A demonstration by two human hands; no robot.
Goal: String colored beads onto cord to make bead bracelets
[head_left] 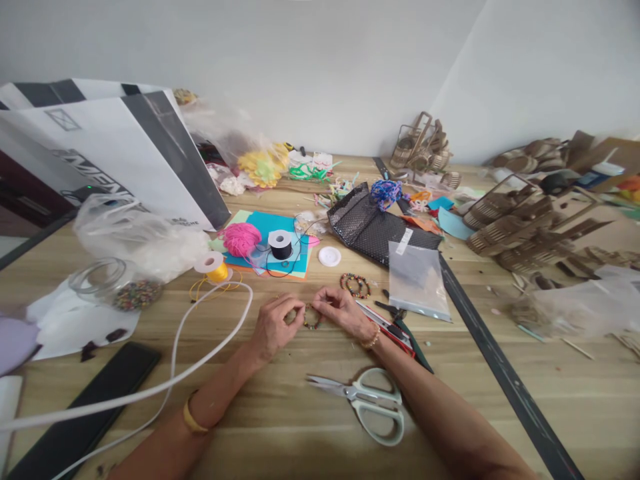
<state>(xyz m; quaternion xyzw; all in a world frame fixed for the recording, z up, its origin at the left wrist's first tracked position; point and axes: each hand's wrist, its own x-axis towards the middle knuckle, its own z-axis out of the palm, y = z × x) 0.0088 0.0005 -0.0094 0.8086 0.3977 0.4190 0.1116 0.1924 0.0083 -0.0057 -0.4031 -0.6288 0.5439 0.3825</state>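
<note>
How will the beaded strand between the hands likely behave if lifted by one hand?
The beaded strand should hang floppy, since its small separate beads curve in a loop. It's probably light, being small beside the left hand and right hand. Roundish beads may slip off and roll if untied; I can't make out a knot.

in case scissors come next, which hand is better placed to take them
Probably the right hand: the scissors' handles lie beside its forearm, farther from the left hand. Both hands are at the bead string.
</note>
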